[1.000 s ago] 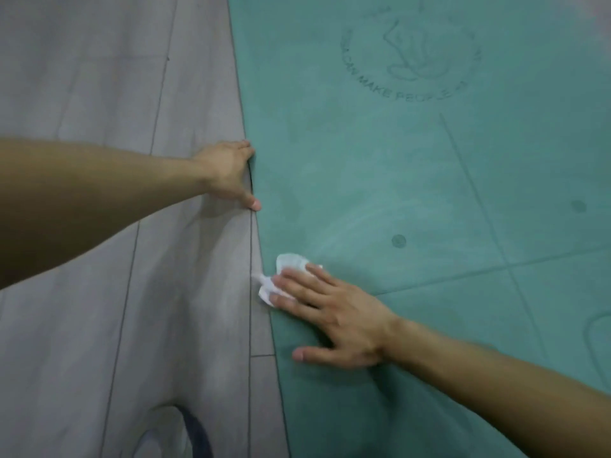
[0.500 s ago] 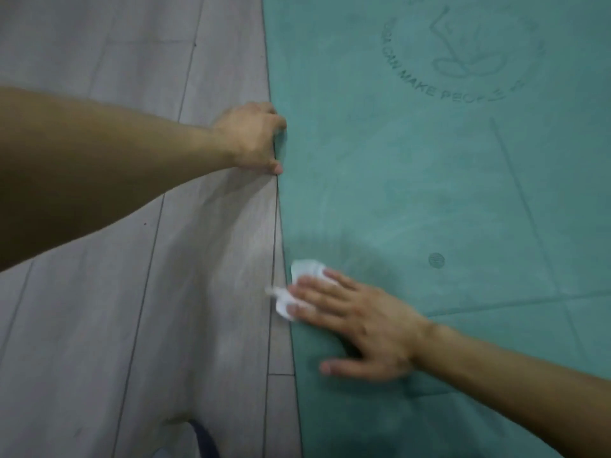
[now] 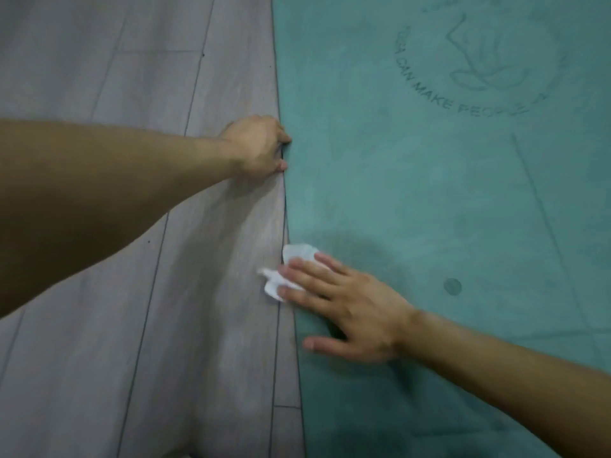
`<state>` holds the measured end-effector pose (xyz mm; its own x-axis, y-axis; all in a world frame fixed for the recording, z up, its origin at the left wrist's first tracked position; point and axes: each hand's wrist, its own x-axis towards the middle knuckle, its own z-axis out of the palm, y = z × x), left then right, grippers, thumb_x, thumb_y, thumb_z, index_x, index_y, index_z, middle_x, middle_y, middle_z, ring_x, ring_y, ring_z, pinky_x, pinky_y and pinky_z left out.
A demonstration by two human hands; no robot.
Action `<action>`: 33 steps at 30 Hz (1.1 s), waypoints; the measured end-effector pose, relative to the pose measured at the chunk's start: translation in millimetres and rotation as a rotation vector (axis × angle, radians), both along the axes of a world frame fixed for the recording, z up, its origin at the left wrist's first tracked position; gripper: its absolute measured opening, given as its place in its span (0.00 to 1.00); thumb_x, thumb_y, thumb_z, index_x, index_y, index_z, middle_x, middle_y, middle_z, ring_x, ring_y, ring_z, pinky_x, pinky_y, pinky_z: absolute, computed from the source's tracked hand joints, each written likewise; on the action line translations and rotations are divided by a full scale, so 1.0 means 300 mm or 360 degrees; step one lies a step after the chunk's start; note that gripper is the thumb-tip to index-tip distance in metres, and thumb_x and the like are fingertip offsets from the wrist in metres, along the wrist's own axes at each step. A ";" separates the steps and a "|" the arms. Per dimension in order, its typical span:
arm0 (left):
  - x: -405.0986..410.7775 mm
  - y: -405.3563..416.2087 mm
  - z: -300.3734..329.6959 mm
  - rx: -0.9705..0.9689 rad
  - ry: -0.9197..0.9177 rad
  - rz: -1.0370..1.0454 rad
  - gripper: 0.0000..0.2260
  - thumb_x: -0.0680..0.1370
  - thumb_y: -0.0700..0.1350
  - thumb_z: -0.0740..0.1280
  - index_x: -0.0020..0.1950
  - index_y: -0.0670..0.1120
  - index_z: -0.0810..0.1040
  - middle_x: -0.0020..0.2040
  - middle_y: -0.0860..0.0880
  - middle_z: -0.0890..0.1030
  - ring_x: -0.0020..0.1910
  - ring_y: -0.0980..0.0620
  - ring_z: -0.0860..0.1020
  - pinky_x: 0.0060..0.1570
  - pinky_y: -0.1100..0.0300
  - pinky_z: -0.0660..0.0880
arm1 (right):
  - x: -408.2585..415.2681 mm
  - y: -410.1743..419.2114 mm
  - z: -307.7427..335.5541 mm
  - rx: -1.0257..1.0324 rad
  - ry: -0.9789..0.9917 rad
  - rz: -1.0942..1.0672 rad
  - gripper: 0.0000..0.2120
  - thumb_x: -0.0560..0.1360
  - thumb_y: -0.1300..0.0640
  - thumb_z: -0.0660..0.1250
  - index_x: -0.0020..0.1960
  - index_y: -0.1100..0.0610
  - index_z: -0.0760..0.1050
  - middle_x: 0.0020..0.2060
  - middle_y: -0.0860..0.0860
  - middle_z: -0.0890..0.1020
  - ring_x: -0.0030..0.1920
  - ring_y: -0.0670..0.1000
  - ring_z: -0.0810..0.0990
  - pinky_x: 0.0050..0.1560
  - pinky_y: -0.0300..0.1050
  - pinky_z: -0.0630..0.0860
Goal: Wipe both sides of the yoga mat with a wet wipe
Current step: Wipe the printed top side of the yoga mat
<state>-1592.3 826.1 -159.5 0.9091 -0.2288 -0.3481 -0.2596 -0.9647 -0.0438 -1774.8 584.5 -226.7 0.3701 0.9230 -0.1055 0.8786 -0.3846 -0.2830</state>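
Two hands at yoga mat [image 3: 429, 209] left edge, mat flat on floor [image 3: 132, 292]. Right hand [image 3: 344, 305] spread flat, pressing wet wipe [image 3: 291, 266] onto mat edge. Left hand [image 3: 258, 150] curled, pinching edge. Step: top-side wiping; underside likely next, needs lifting edge.

A floor of pale grey wood-look planks [image 3: 139, 325] fills the left side, its seams running from near to far. A teal yoga mat [image 3: 413, 193] lies flat on it, covering the right side; its long left edge runs near to far. A white wet wipe [image 3: 291, 259] straddles that edge, partly on the planks.
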 end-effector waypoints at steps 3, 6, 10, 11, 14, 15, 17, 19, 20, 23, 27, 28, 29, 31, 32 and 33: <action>0.001 0.008 -0.021 0.0018 -0.0034 -0.0013 0.24 0.79 0.56 0.72 0.72 0.46 0.78 0.72 0.43 0.76 0.68 0.38 0.77 0.66 0.42 0.76 | 0.089 -0.071 -0.001 0.0068 0.0066 0.0308 0.34 0.86 0.36 0.55 0.86 0.49 0.51 0.85 0.49 0.51 0.85 0.50 0.44 0.84 0.57 0.47; 0.008 -0.003 -0.017 0.0081 -0.0038 -0.0024 0.24 0.79 0.56 0.72 0.71 0.45 0.78 0.72 0.43 0.76 0.68 0.37 0.77 0.66 0.42 0.76 | 0.421 -0.029 -0.007 -0.0054 -0.0138 -0.0362 0.33 0.86 0.36 0.48 0.86 0.46 0.46 0.86 0.50 0.50 0.85 0.52 0.44 0.84 0.54 0.44; 0.036 -0.006 -0.009 0.0156 0.0026 -0.0013 0.24 0.77 0.58 0.73 0.68 0.48 0.80 0.68 0.43 0.79 0.64 0.37 0.79 0.62 0.43 0.78 | 0.567 -0.026 0.006 -0.0156 0.0011 -0.1223 0.38 0.83 0.30 0.42 0.86 0.49 0.45 0.86 0.53 0.48 0.85 0.50 0.42 0.84 0.53 0.38; 0.051 0.002 -0.019 0.0186 0.0045 -0.0027 0.24 0.76 0.59 0.73 0.67 0.48 0.81 0.66 0.43 0.80 0.63 0.37 0.79 0.60 0.43 0.79 | 0.484 -0.017 0.015 -0.0127 -0.0016 -0.1105 0.40 0.83 0.29 0.43 0.86 0.51 0.46 0.86 0.54 0.49 0.85 0.52 0.42 0.84 0.54 0.40; 0.065 0.000 -0.020 0.0247 0.0103 -0.0088 0.24 0.76 0.60 0.72 0.66 0.48 0.81 0.64 0.43 0.81 0.60 0.37 0.80 0.58 0.46 0.80 | 0.030 -0.051 0.024 -0.0014 0.0039 -0.0283 0.41 0.83 0.31 0.51 0.86 0.54 0.47 0.85 0.57 0.50 0.85 0.55 0.42 0.84 0.57 0.46; 0.056 -0.011 0.000 0.0270 0.0126 -0.0099 0.25 0.76 0.61 0.72 0.68 0.48 0.80 0.66 0.43 0.81 0.62 0.38 0.80 0.60 0.47 0.79 | -0.127 -0.079 0.028 -0.0021 0.0121 -0.0011 0.41 0.83 0.32 0.55 0.86 0.54 0.49 0.85 0.56 0.50 0.85 0.54 0.42 0.84 0.57 0.47; 0.047 -0.019 0.031 0.0281 0.0172 -0.0093 0.32 0.78 0.62 0.71 0.77 0.47 0.73 0.74 0.43 0.75 0.69 0.38 0.76 0.66 0.49 0.75 | -0.255 -0.162 0.035 0.0009 0.0253 0.0361 0.38 0.83 0.37 0.61 0.86 0.53 0.54 0.85 0.54 0.52 0.85 0.52 0.43 0.84 0.57 0.49; 0.029 -0.007 0.045 0.0276 0.0293 -0.0066 0.41 0.78 0.63 0.72 0.83 0.46 0.62 0.81 0.43 0.67 0.75 0.40 0.71 0.72 0.51 0.70 | -0.144 -0.235 0.026 0.0013 0.0105 0.0309 0.34 0.86 0.40 0.59 0.86 0.52 0.54 0.85 0.52 0.52 0.85 0.51 0.44 0.84 0.57 0.49; 0.007 -0.001 0.046 0.0261 0.0341 -0.0035 0.43 0.76 0.64 0.73 0.84 0.46 0.60 0.80 0.42 0.68 0.74 0.40 0.72 0.72 0.51 0.70 | -0.046 -0.267 0.016 -0.0042 -0.0043 0.0061 0.33 0.87 0.39 0.55 0.86 0.51 0.51 0.85 0.52 0.51 0.85 0.51 0.44 0.84 0.57 0.48; -0.104 -0.019 0.031 0.0163 0.0229 0.0023 0.36 0.74 0.64 0.75 0.75 0.47 0.71 0.69 0.41 0.78 0.64 0.38 0.78 0.64 0.47 0.77 | 0.226 -0.392 0.012 -0.0186 -0.0138 -0.1116 0.35 0.84 0.33 0.42 0.86 0.49 0.45 0.86 0.53 0.49 0.85 0.51 0.43 0.84 0.54 0.43; -0.320 -0.096 -0.013 -0.0010 0.0106 0.0128 0.28 0.76 0.62 0.69 0.70 0.47 0.73 0.66 0.40 0.77 0.62 0.36 0.78 0.62 0.43 0.77 | -0.002 -0.306 -0.006 0.0032 -0.0016 -0.1234 0.40 0.83 0.29 0.48 0.86 0.51 0.46 0.85 0.57 0.48 0.85 0.56 0.41 0.84 0.55 0.41; -0.381 -0.109 -0.022 -0.0002 0.0095 0.0122 0.29 0.76 0.63 0.67 0.70 0.47 0.73 0.65 0.40 0.76 0.62 0.36 0.78 0.62 0.43 0.77 | -0.143 -0.259 -0.012 0.0073 -0.0027 -0.0843 0.41 0.83 0.30 0.51 0.86 0.52 0.48 0.85 0.58 0.49 0.85 0.56 0.41 0.84 0.56 0.43; -0.446 -0.124 -0.029 0.0011 0.0082 0.0095 0.31 0.74 0.66 0.65 0.70 0.47 0.72 0.64 0.41 0.76 0.62 0.37 0.78 0.62 0.43 0.77 | -0.290 -0.232 -0.014 0.0083 0.0024 -0.0449 0.40 0.83 0.31 0.54 0.86 0.53 0.50 0.85 0.57 0.50 0.85 0.56 0.42 0.84 0.57 0.45; -0.561 -0.151 -0.033 0.0028 0.0066 0.0042 0.37 0.70 0.72 0.61 0.69 0.48 0.70 0.61 0.42 0.76 0.60 0.38 0.77 0.61 0.46 0.77 | -0.440 -0.278 -0.008 0.0049 0.0078 0.0013 0.38 0.84 0.36 0.59 0.86 0.54 0.54 0.85 0.55 0.52 0.85 0.54 0.44 0.84 0.57 0.48; -0.605 -0.163 -0.031 0.0044 0.0085 0.0025 0.39 0.69 0.75 0.61 0.70 0.49 0.70 0.60 0.43 0.75 0.60 0.39 0.77 0.61 0.47 0.76 | -0.414 -0.350 -0.005 0.0072 0.0064 0.0030 0.36 0.85 0.38 0.59 0.86 0.53 0.54 0.85 0.54 0.52 0.85 0.52 0.45 0.83 0.57 0.49; -0.641 -0.173 -0.029 0.0057 0.0109 0.0019 0.41 0.69 0.78 0.61 0.71 0.50 0.69 0.60 0.44 0.74 0.60 0.40 0.76 0.61 0.47 0.76 | -0.356 -0.431 0.000 0.0050 -0.0005 -0.0139 0.34 0.86 0.39 0.57 0.86 0.52 0.53 0.85 0.53 0.52 0.85 0.52 0.45 0.84 0.57 0.49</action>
<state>-1784.5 774.3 -168.3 0.8854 -0.2044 -0.4174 -0.2517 -0.9659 -0.0609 -1881.4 455.2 -226.6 0.4498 0.8899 -0.0759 0.8429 -0.4510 -0.2936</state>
